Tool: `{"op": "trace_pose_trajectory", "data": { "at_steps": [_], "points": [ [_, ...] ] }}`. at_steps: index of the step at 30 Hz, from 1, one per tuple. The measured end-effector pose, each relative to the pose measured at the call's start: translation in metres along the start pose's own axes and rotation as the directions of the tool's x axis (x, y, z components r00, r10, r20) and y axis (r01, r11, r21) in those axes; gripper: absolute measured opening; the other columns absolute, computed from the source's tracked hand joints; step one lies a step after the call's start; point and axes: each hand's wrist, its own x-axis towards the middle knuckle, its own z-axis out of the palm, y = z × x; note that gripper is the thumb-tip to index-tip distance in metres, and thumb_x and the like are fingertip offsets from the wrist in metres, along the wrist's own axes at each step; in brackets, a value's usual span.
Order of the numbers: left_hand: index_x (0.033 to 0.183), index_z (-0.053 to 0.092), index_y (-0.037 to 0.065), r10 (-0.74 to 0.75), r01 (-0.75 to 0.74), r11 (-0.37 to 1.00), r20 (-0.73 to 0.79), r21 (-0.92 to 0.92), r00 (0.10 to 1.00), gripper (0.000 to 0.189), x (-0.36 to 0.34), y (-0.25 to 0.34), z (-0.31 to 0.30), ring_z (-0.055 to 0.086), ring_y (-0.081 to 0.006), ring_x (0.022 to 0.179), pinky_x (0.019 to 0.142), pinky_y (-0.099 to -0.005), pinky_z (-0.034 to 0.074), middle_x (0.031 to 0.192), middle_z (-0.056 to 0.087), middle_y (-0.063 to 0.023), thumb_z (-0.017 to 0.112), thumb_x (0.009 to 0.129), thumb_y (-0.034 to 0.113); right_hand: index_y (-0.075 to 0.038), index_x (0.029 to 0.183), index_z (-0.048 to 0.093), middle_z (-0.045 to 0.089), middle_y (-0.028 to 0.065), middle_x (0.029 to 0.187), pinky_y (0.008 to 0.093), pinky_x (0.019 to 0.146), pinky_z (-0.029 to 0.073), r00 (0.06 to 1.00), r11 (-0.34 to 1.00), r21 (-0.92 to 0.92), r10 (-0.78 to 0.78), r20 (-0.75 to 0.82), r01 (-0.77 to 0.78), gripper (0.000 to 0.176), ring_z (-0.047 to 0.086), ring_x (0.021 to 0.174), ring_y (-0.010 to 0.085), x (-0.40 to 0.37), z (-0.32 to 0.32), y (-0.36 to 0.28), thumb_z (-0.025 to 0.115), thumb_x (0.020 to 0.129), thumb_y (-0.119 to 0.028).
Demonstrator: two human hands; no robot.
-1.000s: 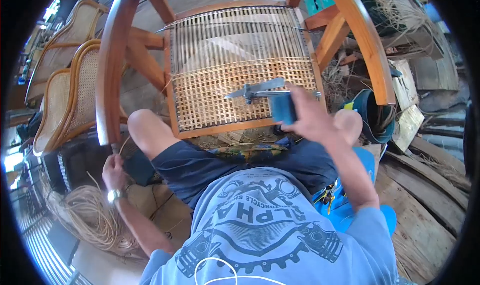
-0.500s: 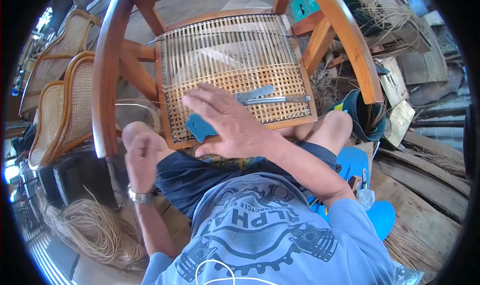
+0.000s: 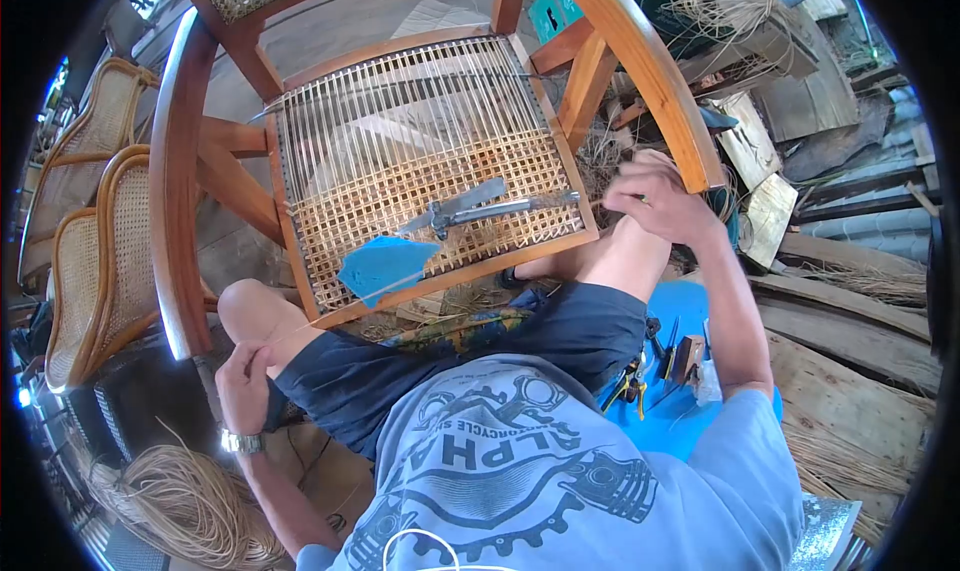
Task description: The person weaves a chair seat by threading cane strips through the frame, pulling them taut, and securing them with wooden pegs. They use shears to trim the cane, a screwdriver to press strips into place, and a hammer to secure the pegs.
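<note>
A wooden armchair stands before me, its seat frame (image 3: 455,283) strung with cane; the near half of the seat (image 3: 350,216) is woven, the far half has lengthwise strands only. My left hand (image 3: 243,379), a watch on its wrist, is closed in a pinch beside my left knee, and a thin pale cane strand seems to run from its fingers. Out past the seat's right side, my right hand (image 3: 655,199) has curled fingers near the armrest end (image 3: 705,176); what it holds cannot be made out. On the weave lie a blue cloth-like piece (image 3: 385,268) and metal tools (image 3: 510,209).
A coil of cane (image 3: 185,496) lies at the lower left. Cane-backed chairs (image 3: 95,241) stand at the left. Pliers (image 3: 628,386) and other tools rest on a blue surface (image 3: 675,316) by my right thigh. Wooden boards (image 3: 850,321) are stacked at the right.
My right hand has swung from above the seat out to its right side. My left hand has lowered and moved slightly left. The view has shifted, so the chair appears further left.
</note>
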Motion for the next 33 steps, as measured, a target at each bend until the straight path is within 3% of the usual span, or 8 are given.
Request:
{"op": "trace_pose_trajectory", "data": {
  "at_steps": [5, 10, 14, 16, 19, 24, 29, 33],
  "points": [
    [0.095, 0.068, -0.002, -0.090, 0.089, 0.992, 0.011, 0.087, 0.996, 0.016, 0.005, -0.018, -0.002, 0.067, -0.0212, 0.064, 0.062, -0.0333, 0.049, 0.072, 0.069, -0.0129, 0.061, 0.095, 0.013, -0.005, 0.095, 0.073, 0.070, 0.0104, 0.093, 0.0433, 0.082, 0.050, 0.962, 0.970, 0.149, 0.216, -0.169, -0.192, 0.021, 0.064, 0.093, 0.0312, -0.033, 0.037, 0.115, 0.071, 0.086, -0.024],
    [0.095, 0.068, -0.001, -0.055, 0.054, 0.991, 0.002, 0.124, 0.999, 0.015, 0.002, 0.001, -0.004, 0.067, -0.0216, 0.064, 0.062, -0.0339, 0.050, 0.070, 0.067, -0.0127, 0.062, 0.095, 0.013, -0.006, 0.104, 0.069, 0.069, 0.0152, 0.098, 0.0493, 0.083, 0.051, 0.719, 0.561, -0.508, 0.253, -0.647, -0.654, 0.032, 0.065, 0.092, 0.0371, -0.039, 0.077, 0.157, 0.075, 0.076, -0.020],
    [0.094, 0.069, 0.001, 0.034, -0.030, 0.994, 0.034, -0.108, 0.999, 0.014, 0.010, 0.092, 0.033, 0.070, -0.0195, 0.066, 0.062, -0.0324, 0.051, 0.072, 0.069, -0.0108, 0.064, 0.094, 0.014, -0.005, 0.132, 0.055, 0.062, 0.0201, 0.123, 0.0507, 0.095, 0.048, 0.833, 0.957, -0.047, 0.224, -0.506, -0.286, 0.050, 0.060, 0.111, 0.0419, 0.008, 0.084, 0.029, 0.070, 0.086, -0.018],
    [0.095, 0.072, 0.006, 0.111, -0.105, 0.993, 0.098, -0.058, 0.989, 0.014, 0.018, 0.117, 0.066, 0.070, -0.0270, 0.068, 0.062, -0.0365, 0.052, 0.076, 0.069, -0.0139, 0.068, 0.092, 0.019, -0.004, 0.138, 0.051, 0.053, 0.0219, 0.137, 0.0470, 0.109, 0.040, 0.921, 0.837, 0.538, 0.285, -0.266, -0.103, 0.052, 0.052, 0.126, 0.0402, 0.025, 0.072, -0.071, 0.069, 0.092, -0.020],
    [0.094, 0.072, 0.010, 0.276, -0.279, 0.960, 0.187, -0.008, 0.943, 0.013, 0.033, 0.160, 0.101, 0.068, -0.0350, 0.072, 0.063, -0.0421, 0.052, 0.079, 0.069, -0.0145, 0.069, 0.090, 0.022, -0.005, 0.137, 0.053, 0.058, 0.0207, 0.133, 0.0449, 0.108, 0.041, 0.939, 0.823, 0.478, -0.181, -0.292, 0.307, 0.054, 0.054, 0.127, 0.0373, 0.039, 0.080, -0.138, 0.071, 0.091, -0.027],
    [0.092, 0.073, 0.009, 0.311, -0.294, 0.945, 0.115, -0.144, 0.943, 0.014, 0.048, 0.154, 0.087, 0.068, -0.0325, 0.071, 0.063, -0.0407, 0.052, 0.078, 0.069, -0.0140, 0.068, 0.091, 0.022, -0.005, 0.095, 0.069, 0.062, 0.0089, 0.072, 0.0313, 0.059, 0.046, 0.994, 0.644, 0.758, -0.057, -0.093, 0.108, 0.018, 0.057, 0.064, 0.0170, 0.037, 0.084, -0.111, 0.075, 0.089, -0.020],
    [0.094, 0.074, 0.007, 0.074, -0.072, 0.996, 0.059, -0.048, 0.995, 0.016, 0.054, 0.075, 0.040, 0.069, -0.0254, 0.064, 0.060, -0.0371, 0.050, 0.072, 0.069, -0.0113, 0.066, 0.092, 0.022, -0.002, 0.089, 0.069, 0.065, 0.0052, 0.077, 0.0264, 0.067, 0.049, 0.958, 0.747, 0.615, 0.284, 0.046, -0.251, 0.013, 0.060, 0.071, 0.0111, 0.011, 0.035, -0.036, 0.074, 0.087, -0.014],
    [0.094, 0.073, 0.003, 0.023, -0.022, 1.000, 0.067, -0.014, 0.997, 0.020, 0.059, 0.079, 0.025, 0.070, -0.0256, 0.069, 0.064, -0.0368, 0.051, 0.074, 0.070, -0.0141, 0.067, 0.092, 0.023, -0.002, 0.094, 0.069, 0.069, 0.0073, 0.095, 0.0343, 0.081, 0.050, 0.931, 0.965, 0.112, 0.258, -0.259, -0.237, 0.014, 0.065, 0.089, 0.0180, 0.013, 0.040, -0.001, 0.073, 0.089, -0.014]
  ]
}}
